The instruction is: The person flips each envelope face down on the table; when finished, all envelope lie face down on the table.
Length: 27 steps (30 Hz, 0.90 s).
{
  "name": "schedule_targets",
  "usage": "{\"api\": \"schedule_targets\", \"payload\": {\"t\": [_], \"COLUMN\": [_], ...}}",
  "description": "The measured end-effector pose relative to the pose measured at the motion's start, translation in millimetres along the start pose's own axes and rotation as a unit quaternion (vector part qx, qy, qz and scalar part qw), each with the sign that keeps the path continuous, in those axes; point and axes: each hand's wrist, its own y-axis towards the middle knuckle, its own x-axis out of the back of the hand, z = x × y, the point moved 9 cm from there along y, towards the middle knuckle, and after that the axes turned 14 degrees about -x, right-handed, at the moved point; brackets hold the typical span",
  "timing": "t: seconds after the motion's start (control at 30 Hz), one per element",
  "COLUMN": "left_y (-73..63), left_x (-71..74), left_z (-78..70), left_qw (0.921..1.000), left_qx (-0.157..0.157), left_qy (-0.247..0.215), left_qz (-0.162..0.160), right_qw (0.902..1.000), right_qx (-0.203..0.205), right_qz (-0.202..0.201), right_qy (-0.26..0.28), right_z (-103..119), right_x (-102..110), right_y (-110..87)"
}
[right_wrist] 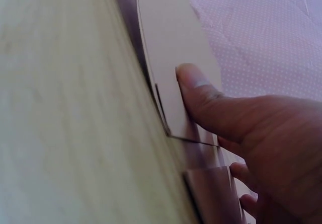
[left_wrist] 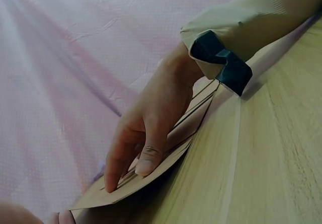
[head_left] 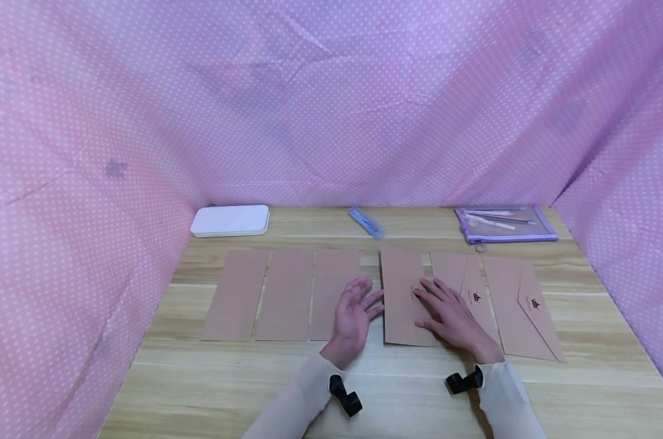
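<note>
A brown paper envelope (head_left: 400, 305) lies in front of me, its left side bowed up off the table in the left wrist view. My right hand (head_left: 454, 314) rests on its right part, fingers spread and thumb pressing the paper; the palm hides that side. Small dark print shows at the right fingertips. Palm turned inward, my left hand (head_left: 353, 314) has loosely extended fingers at the envelope's left edge. In the right wrist view the right thumb (right_wrist: 196, 85) lies on the envelope near its lower edge. Two envelopes with crown prints, a partly covered one (head_left: 476, 299) and another (head_left: 529, 311), lie to the right.
Three plain brown envelopes, left (head_left: 235, 296), middle (head_left: 284, 296) and right (head_left: 328, 274), lie in a row to the left. Along the back are a white case (head_left: 230, 221), a small blue packet (head_left: 366, 222) and a purple-edged mesh pouch (head_left: 545, 230) of pens. Pink dotted cloth (head_left: 320, 122) surrounds the table.
</note>
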Motion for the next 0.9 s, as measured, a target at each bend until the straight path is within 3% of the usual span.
{"api": "schedule_targets", "payload": {"t": [0.4,0.77,0.9], "left_y": [2.1,3.7,3.5], "left_x": [-5.3,-6.0,-6.9], "left_z": [6.0,4.5,3.1], "left_qw": [0.9992,0.9987,0.9986], "left_qx": [0.026,0.029,0.029], "left_qy": [0.000,-0.010,-0.010], "left_qz": [0.030,0.040,0.043], "right_qw": [0.9998,0.9992,0.9995], "right_qx": [-0.013,0.000,0.017], "right_qz": [0.014,0.033,0.014], "right_qy": [0.006,0.023,0.021], "right_z": [-1.7,13.1,19.3], "right_x": [0.4,5.2,8.6], "right_y": [0.7,4.2,4.6]}}
